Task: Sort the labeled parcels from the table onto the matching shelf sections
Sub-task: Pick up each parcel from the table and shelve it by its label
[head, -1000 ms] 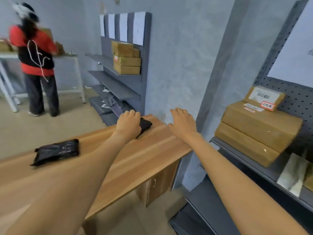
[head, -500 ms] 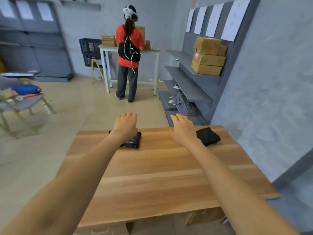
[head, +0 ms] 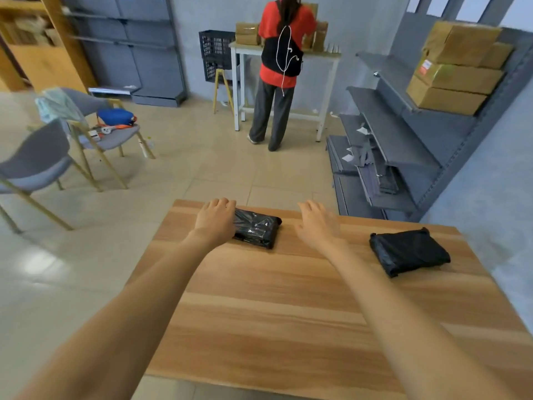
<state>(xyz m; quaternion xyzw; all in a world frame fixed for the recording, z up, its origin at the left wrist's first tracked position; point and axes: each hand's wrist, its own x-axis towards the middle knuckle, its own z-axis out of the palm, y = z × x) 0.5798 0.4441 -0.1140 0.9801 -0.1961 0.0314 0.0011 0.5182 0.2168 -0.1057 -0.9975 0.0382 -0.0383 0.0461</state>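
Two black plastic-wrapped parcels lie on the wooden table (head: 274,313). The shiny parcel (head: 258,230) sits near the far edge. My left hand (head: 215,219) covers its left end, fingers curled over the far side. My right hand (head: 315,223) hovers just right of that parcel, fingers spread, holding nothing. The matte parcel (head: 409,251) rests apart at the right side of the table. No label shows on either one. A grey shelf unit (head: 403,134) stands beyond the table at the right, with stacked cardboard boxes (head: 458,67) on an upper shelf.
A person in a red top (head: 281,67) stands with their back to me at a white table (head: 326,82) holding boxes. Grey chairs (head: 109,134) stand on the tiled floor at the left. Flat grey mailers (head: 377,174) lie on the lower shelves.
The view has swung left, away from the near shelf, to face the table squarely. My left hand went from the matte parcel to the shiny one. My right hand stays spread.
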